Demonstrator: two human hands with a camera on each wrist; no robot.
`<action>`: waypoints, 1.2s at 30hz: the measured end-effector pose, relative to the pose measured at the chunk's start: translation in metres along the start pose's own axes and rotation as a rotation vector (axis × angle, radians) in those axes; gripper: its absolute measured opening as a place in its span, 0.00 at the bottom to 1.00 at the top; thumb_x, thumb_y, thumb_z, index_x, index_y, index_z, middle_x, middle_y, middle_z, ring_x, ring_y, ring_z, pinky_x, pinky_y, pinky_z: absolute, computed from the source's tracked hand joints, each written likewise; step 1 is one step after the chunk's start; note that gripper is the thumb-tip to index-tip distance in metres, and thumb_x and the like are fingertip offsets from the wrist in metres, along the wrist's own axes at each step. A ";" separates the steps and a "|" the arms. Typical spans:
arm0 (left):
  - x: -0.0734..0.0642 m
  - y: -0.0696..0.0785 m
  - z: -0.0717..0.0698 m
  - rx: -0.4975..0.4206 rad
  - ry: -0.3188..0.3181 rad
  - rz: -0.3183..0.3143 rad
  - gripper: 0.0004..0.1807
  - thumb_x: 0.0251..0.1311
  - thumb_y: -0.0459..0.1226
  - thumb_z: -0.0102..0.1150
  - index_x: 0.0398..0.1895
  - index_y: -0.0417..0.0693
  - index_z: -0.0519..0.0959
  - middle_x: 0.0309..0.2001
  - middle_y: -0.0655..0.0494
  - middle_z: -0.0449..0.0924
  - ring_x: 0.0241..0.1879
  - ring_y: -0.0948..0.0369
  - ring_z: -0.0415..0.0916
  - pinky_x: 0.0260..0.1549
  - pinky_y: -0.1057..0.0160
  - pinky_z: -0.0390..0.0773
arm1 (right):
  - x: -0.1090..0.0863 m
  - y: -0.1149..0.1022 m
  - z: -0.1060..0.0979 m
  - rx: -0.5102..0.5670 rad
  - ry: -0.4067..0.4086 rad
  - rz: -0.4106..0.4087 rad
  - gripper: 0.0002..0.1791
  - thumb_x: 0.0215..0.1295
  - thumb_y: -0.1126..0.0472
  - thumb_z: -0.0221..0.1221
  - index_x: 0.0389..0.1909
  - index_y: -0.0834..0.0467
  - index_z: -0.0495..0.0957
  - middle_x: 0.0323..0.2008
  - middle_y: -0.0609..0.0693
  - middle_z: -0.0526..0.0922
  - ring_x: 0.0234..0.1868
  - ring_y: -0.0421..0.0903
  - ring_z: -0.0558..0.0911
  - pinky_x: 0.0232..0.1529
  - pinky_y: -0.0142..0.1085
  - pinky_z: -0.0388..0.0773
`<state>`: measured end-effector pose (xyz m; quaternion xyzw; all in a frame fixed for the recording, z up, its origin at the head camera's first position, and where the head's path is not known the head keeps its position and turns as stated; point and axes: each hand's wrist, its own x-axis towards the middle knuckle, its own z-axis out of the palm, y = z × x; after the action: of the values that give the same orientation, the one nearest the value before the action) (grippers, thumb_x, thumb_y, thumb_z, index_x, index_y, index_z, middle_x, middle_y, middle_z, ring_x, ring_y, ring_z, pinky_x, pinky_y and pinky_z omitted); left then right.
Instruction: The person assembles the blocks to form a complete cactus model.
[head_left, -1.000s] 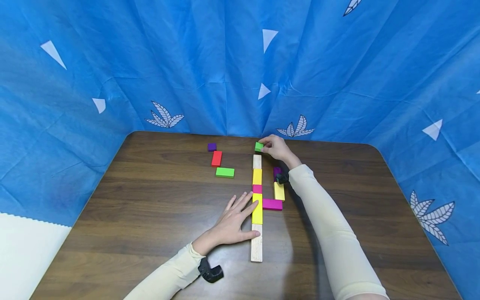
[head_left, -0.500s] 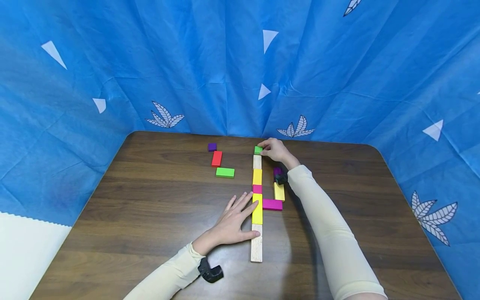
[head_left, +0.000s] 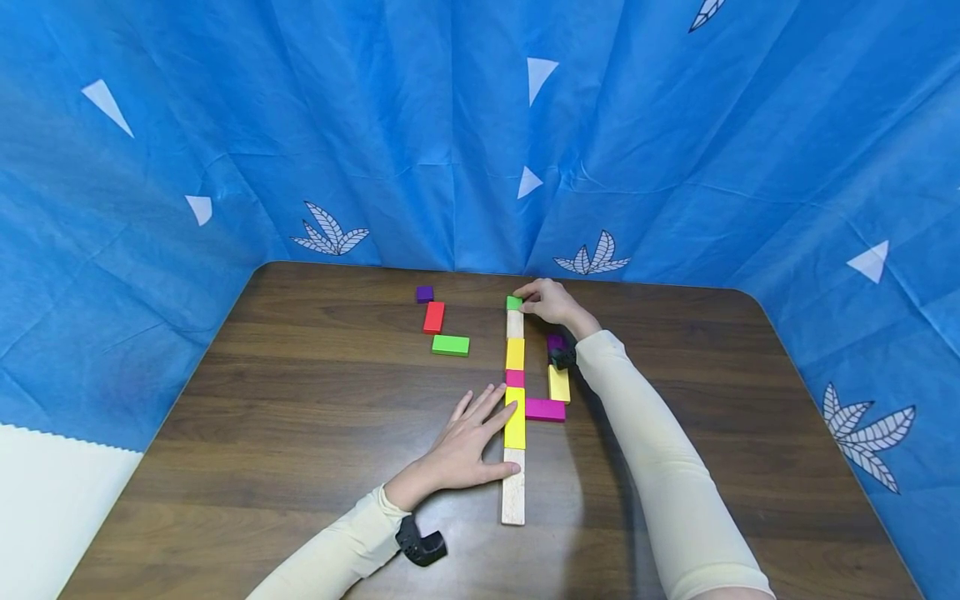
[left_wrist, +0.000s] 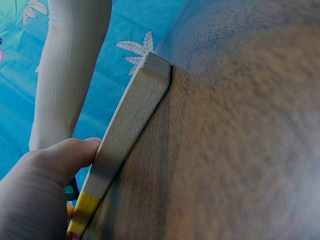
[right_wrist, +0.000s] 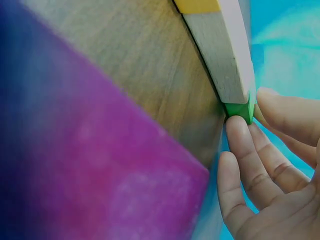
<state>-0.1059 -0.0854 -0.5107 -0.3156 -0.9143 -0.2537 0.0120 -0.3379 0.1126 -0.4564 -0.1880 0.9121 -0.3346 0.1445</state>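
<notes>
A straight row of wooden blocks runs away from me. From near to far it has a long plain block (head_left: 513, 500), a yellow block (head_left: 515, 432), a small pink block (head_left: 515, 378), another yellow block (head_left: 515, 354) and a plain block (head_left: 514, 324). At its far end, against that plain block, sits a small green block (head_left: 513, 303), which my right hand (head_left: 553, 303) pinches between thumb and fingers. My left hand (head_left: 461, 450) is spread over the near part of the row; its index finger rests on the yellow block and its thumb on the long plain block.
Right of the row are a magenta block (head_left: 545, 409), a pale yellow block (head_left: 559, 383) and a purple block (head_left: 554, 342), partly behind the right wrist's camera. To the left lie a green block (head_left: 451, 345), a red block (head_left: 433, 317) and a purple cube (head_left: 424, 294). A blue curtain (head_left: 375, 125) borders the table.
The right hand has brought the small green block nearer to me, closing the gap to the far plain block. The left hand has stayed in place.
</notes>
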 end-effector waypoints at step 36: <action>0.000 -0.001 0.001 -0.005 -0.011 -0.008 0.47 0.55 0.61 0.59 0.74 0.47 0.62 0.78 0.47 0.47 0.77 0.48 0.46 0.73 0.41 0.44 | -0.136 0.034 0.018 0.223 0.398 -0.089 0.22 0.65 0.59 0.63 0.59 0.61 0.77 0.60 0.59 0.76 0.61 0.57 0.74 0.61 0.55 0.71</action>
<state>-0.1061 -0.0855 -0.5119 -0.3132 -0.9150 -0.2543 0.0049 -0.2179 0.1863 -0.4733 -0.1413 0.8708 -0.4696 -0.0334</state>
